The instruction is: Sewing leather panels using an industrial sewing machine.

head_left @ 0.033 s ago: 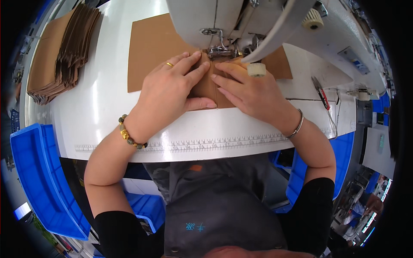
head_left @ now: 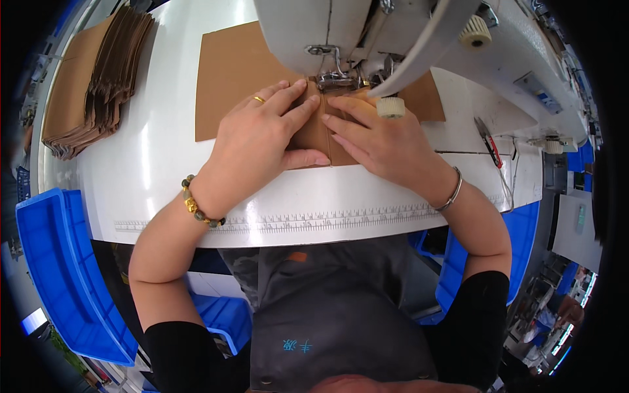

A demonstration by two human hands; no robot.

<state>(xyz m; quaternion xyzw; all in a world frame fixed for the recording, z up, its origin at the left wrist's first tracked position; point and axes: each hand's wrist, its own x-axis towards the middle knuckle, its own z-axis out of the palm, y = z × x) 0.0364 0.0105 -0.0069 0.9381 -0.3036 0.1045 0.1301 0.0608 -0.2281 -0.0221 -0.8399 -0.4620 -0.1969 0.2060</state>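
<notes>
A brown sheet of flexible material (head_left: 232,78) lies under the sewing machine's presser foot (head_left: 337,81), with a seam running toward me at the middle. My left hand (head_left: 262,141) rests on it left of the seam, its fingers apart and pressing down, thumb near the lower edge. My right hand (head_left: 393,144) lies on the material right of the seam, fingers spread and flat, the upper ones partly behind the machine's white knob (head_left: 391,107). Both hands are open and close beside the foot.
A stack of brown pieces (head_left: 75,85) sits at the table's left. Red-handled snips (head_left: 491,144) lie at the right. The white table (head_left: 144,183) has a ruler strip (head_left: 308,219) along its front. Blue bins (head_left: 72,275) stand at both sides. The machine head (head_left: 308,26) overhangs the work.
</notes>
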